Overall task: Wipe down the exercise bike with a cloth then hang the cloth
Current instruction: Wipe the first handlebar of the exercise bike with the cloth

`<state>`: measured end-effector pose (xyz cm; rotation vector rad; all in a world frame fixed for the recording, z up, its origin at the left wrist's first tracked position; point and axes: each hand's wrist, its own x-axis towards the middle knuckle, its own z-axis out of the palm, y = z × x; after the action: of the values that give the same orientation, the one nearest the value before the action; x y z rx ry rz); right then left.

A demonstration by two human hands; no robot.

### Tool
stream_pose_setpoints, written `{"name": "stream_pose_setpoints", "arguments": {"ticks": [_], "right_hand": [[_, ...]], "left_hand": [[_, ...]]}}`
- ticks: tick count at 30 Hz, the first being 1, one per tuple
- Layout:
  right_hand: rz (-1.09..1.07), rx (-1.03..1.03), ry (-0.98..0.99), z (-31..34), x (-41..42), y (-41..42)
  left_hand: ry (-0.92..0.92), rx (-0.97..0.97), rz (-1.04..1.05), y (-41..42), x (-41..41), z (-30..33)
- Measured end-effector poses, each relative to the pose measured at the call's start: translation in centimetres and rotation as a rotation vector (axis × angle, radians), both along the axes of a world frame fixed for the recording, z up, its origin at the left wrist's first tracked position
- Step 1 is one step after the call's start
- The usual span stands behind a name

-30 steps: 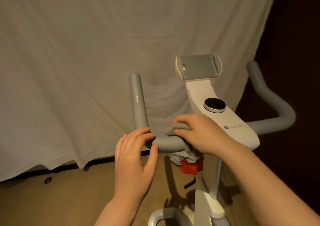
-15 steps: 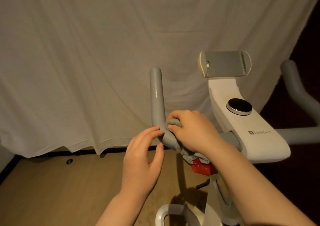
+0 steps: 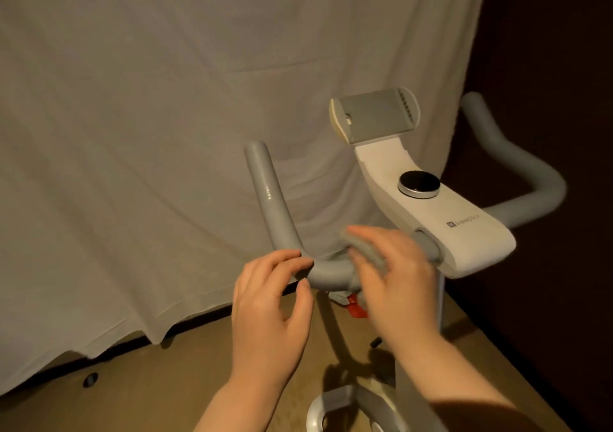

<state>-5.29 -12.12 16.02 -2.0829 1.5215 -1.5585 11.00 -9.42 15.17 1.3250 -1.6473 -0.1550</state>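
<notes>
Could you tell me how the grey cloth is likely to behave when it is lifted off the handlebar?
The cloth bunches under the right hand and drapes over the handlebar, so it is probably floppy and light. It will likely sag, not hold shape.

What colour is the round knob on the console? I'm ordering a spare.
Black top with a silver rim, on the knob; only the head view shows it.

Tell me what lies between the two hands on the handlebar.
In the head view, a bare stretch of grey handlebar separates the left hand from the right hand pressing the cloth.
</notes>
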Motion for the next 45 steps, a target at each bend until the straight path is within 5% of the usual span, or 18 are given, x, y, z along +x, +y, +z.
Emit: {"name": "stream_pose_setpoints", "arguments": {"ticks": [3,7,10,14,17,23,37,45], "right_hand": [[-0.015,-0.117,0.131,-1.3,0.9,0.7],[-0.453,-0.151,-0.260,-2.6,1.4,1.1],[-0.468,-0.117,-0.436,-3.1,4.4,1.8],[-0.632,-0.099,-0.978,-1.4,5.1,0.8],[-0.648,-0.073,-1.118,-1.2,7.6,0.6],[-0.637,-0.016,-1.634,-1.8,7.8,-0.9],[-0.438,0.233,-1.832,-3.1,6.0,-3.1],[-0.460,0.247,-1.781,-3.0,6.6,-2.8]], "left_hand": [[-0.110,-0.051,-0.085,-0.7,0.2,0.5],[-0.206,-0.074,-0.195,-1.8,0.5,1.4],[-0.260,-0.073,-0.282,-2.4,0.9,1.6],[-0.331,-0.079,-0.380,-3.8,1.6,2.4],[-0.381,-0.060,-0.492,-4.8,1.8,3.1],[-0.296,0.010,-0.562,-5.3,1.9,3.3],[-0.270,-0.008,-0.560,-5.2,1.6,3.0],[-0.251,-0.024,-0.553,-5.2,1.6,2.7]]}}
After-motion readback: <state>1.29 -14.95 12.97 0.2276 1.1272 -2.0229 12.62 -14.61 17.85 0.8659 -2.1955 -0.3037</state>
